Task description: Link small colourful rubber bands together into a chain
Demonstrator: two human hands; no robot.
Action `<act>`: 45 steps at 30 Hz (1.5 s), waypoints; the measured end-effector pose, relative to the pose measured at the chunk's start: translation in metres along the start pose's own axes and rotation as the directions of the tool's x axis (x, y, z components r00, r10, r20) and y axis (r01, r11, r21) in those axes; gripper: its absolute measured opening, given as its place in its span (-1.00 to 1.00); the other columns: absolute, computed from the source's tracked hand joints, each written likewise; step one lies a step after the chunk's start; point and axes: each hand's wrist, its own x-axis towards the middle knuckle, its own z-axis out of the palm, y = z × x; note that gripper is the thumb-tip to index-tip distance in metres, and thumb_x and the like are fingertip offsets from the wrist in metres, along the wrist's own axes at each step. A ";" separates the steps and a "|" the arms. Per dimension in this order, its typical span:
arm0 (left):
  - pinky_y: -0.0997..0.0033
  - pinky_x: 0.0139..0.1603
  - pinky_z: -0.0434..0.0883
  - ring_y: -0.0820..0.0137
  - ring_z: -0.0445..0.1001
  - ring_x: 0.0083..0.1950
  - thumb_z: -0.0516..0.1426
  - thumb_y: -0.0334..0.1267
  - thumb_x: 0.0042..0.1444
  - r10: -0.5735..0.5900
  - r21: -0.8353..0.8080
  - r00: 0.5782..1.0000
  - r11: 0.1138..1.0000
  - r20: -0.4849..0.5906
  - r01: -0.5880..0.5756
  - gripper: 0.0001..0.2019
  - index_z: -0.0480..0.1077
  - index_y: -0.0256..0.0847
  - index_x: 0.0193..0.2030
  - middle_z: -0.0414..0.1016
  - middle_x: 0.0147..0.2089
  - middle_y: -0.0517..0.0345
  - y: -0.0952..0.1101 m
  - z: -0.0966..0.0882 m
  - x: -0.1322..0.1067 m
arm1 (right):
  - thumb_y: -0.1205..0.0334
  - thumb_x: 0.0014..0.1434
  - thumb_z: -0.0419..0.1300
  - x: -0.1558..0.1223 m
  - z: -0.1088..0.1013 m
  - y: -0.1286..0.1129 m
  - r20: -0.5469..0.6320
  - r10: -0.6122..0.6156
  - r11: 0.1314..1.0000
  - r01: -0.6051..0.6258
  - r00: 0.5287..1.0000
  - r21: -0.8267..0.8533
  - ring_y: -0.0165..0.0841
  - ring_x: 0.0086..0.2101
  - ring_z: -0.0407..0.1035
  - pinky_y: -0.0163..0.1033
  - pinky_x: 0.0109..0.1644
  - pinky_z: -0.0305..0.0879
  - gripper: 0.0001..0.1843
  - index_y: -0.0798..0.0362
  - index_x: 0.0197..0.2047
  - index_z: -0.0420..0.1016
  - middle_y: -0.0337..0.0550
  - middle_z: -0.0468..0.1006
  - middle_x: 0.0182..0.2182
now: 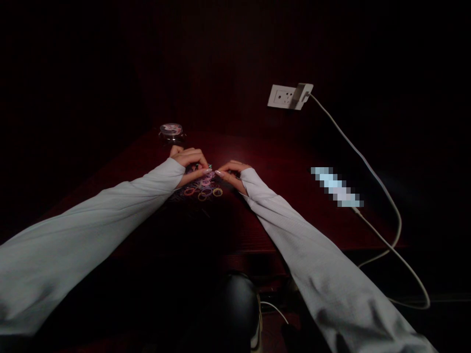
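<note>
On the dark red table lies a loose pile of small coloured hair ties (pixel 205 188), with yellow, orange, pink and purple rings showing. My left hand (pixel 189 161) is over the pile's far side, thumb and fingers closed in a pinch. Coming in from the other side, my right hand (pixel 234 173) is also pinched, its fingertips nearly meeting those of the left. Whatever sits between the fingertips is too small and dim to make out. Just beyond my left hand stands a clear round jar (pixel 172 133) with a lid bearing a pinkish picture.
To the right on the table (pixel 279 196) lies a lit, blurred-out phone (pixel 336 187). A white cable (pixel 362 156) loops from it past the table's edge to a charger in the wall socket (pixel 282 97). My knee (pixel 239 299) is below the front edge.
</note>
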 end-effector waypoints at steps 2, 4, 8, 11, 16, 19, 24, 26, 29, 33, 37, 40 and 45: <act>0.10 0.10 0.17 0.30 0.46 -0.23 0.13 0.09 0.44 -0.006 0.005 1.000 1.000 0.001 0.006 -0.62 0.50 -0.14 -0.27 0.58 -0.24 0.18 0.000 0.000 0.000 | -0.37 0.44 0.13 -0.003 -0.004 -0.004 0.003 -0.001 1.000 0.001 1.000 0.007 -0.35 -0.31 0.34 -0.20 -0.18 0.28 -0.39 0.00 -0.11 0.71 -0.17 0.57 -0.27; 0.10 0.11 0.16 0.29 0.47 -0.21 0.14 0.10 0.43 -0.004 0.003 1.000 1.000 0.004 0.003 -0.62 0.51 -0.14 -0.26 0.60 -0.22 0.17 0.000 0.001 0.000 | -0.38 0.46 0.08 -0.004 -0.008 -0.008 -0.003 0.005 1.000 -0.005 1.000 0.024 -0.32 -0.27 0.39 -0.19 -0.12 0.31 -0.36 0.00 -0.13 0.71 -0.15 0.59 -0.26; 0.11 0.10 0.15 0.28 0.48 -0.18 0.13 0.10 0.43 -0.011 0.007 1.000 1.000 -0.020 0.012 -0.61 0.48 -0.16 -0.28 0.60 -0.22 0.15 0.000 0.000 0.001 | -0.40 0.46 0.06 -0.004 -0.008 -0.009 -0.031 0.033 0.998 -0.031 0.999 0.052 -0.32 -0.25 0.41 -0.20 -0.10 0.31 -0.32 0.02 -0.18 0.71 -0.14 0.59 -0.28; 0.12 0.12 0.14 0.27 0.49 -0.15 0.15 0.11 0.40 -0.026 0.014 1.000 1.000 0.005 0.026 -0.62 0.48 -0.15 -0.26 0.61 -0.20 0.15 0.001 -0.003 0.001 | -0.40 0.38 0.19 -0.003 -0.004 -0.006 -0.050 0.040 0.998 -0.037 0.998 0.058 -0.38 -0.35 0.32 -0.23 -0.22 0.25 -0.37 0.03 -0.18 0.71 -0.18 0.55 -0.32; 0.11 0.15 0.15 0.26 0.50 -0.12 0.17 0.09 0.39 -0.034 0.011 0.998 0.999 0.049 0.034 -0.65 0.50 -0.15 -0.23 0.63 -0.18 0.13 0.003 -0.005 0.001 | -0.26 0.34 0.32 -0.002 0.000 -0.004 -0.045 0.036 0.997 -0.033 0.998 0.077 -0.44 -0.39 0.23 -0.27 -0.27 0.21 -0.52 0.03 -0.20 0.69 -0.22 0.53 -0.31; 0.10 0.15 0.15 0.26 0.51 -0.13 0.14 0.08 0.42 -0.033 0.015 0.998 0.999 0.049 0.032 -0.64 0.50 -0.15 -0.24 0.64 -0.17 0.12 0.004 -0.004 0.001 | -0.21 0.37 0.31 -0.002 0.000 -0.005 -0.042 0.024 0.998 -0.022 0.999 0.058 -0.43 -0.39 0.24 -0.26 -0.25 0.23 -0.57 0.01 -0.17 0.70 -0.21 0.54 -0.30; 0.09 0.18 0.16 0.25 0.52 -0.10 0.11 0.06 0.44 -0.052 0.031 0.997 0.998 0.058 0.051 -0.65 0.54 -0.14 -0.21 0.66 -0.13 0.11 0.000 -0.006 0.000 | -0.19 0.37 0.32 0.001 -0.009 0.007 -0.108 0.023 0.999 -0.025 0.994 -0.020 -0.41 -0.40 0.27 -0.25 -0.26 0.24 -0.59 0.00 -0.18 0.72 -0.19 0.58 -0.31; 0.08 0.19 0.16 0.23 0.53 -0.06 0.08 0.02 0.46 -0.064 0.035 0.996 0.997 0.056 0.062 -0.65 0.56 -0.14 -0.18 0.67 -0.11 0.10 -0.004 -0.009 -0.001 | -0.13 0.39 0.30 0.001 -0.021 0.016 -0.201 0.044 0.992 -0.066 0.979 -0.105 -0.39 -0.37 0.32 -0.23 -0.24 0.26 -0.63 0.00 -0.18 0.73 -0.17 0.59 -0.31; 0.07 0.22 0.16 0.21 0.55 -0.02 0.07 -0.01 0.46 -0.093 0.039 0.995 0.995 0.042 0.091 -0.67 0.58 -0.13 -0.15 0.66 -0.10 0.11 -0.010 -0.014 -0.001 | -0.07 0.40 0.31 -0.005 -0.048 0.032 -0.292 0.048 0.937 -0.145 0.955 -0.318 -0.31 -0.29 0.42 -0.18 -0.14 0.29 -0.68 -0.03 -0.20 0.75 -0.12 0.63 -0.28; 0.06 0.26 0.16 0.24 0.56 -0.03 0.07 -0.04 0.45 -0.118 0.054 0.993 0.992 0.013 0.117 -0.67 0.61 -0.11 -0.14 0.66 -0.09 0.14 -0.018 -0.021 -0.001 | -0.12 0.39 0.31 -0.018 -0.076 0.047 -0.233 0.073 0.836 -0.187 0.970 -0.516 -0.19 -0.18 0.50 -0.08 -0.04 0.31 -0.68 -0.12 -0.18 0.80 -0.07 0.70 -0.23; 0.07 0.28 0.16 0.23 0.57 -0.01 0.08 -0.04 0.45 -0.139 0.092 0.990 0.986 -0.018 0.140 -0.68 0.60 -0.10 -0.17 0.66 -0.11 0.16 -0.025 -0.022 -0.002 | -0.16 0.40 0.28 -0.021 -0.079 0.051 -0.215 0.090 0.804 -0.198 0.973 -0.561 -0.12 -0.11 0.52 -0.01 0.04 0.32 -0.64 -0.14 -0.15 0.82 -0.04 0.73 -0.18; 0.06 0.27 0.17 0.21 0.57 -0.03 0.05 -0.05 0.46 -0.151 0.141 0.982 0.976 -0.111 0.165 -0.67 0.57 -0.10 -0.21 0.65 -0.16 0.16 -0.027 -0.019 -0.004 | -0.11 0.39 0.31 -0.018 -0.072 0.052 -0.165 0.128 0.788 -0.201 0.978 -0.582 -0.10 -0.07 0.52 0.02 0.08 0.31 -0.69 -0.15 -0.13 0.83 -0.03 0.74 -0.15; 0.02 0.26 0.20 0.19 0.58 -0.05 0.05 -0.03 0.46 -0.104 0.200 0.989 0.972 -0.106 0.124 -0.67 0.55 -0.11 -0.21 0.64 -0.19 0.15 -0.035 -0.020 -0.008 | -0.02 0.36 0.36 -0.016 -0.067 0.048 -0.209 0.170 0.751 -0.264 0.963 -0.605 -0.09 -0.01 0.54 0.03 0.13 0.30 -0.78 -0.16 -0.08 0.82 -0.06 0.74 -0.10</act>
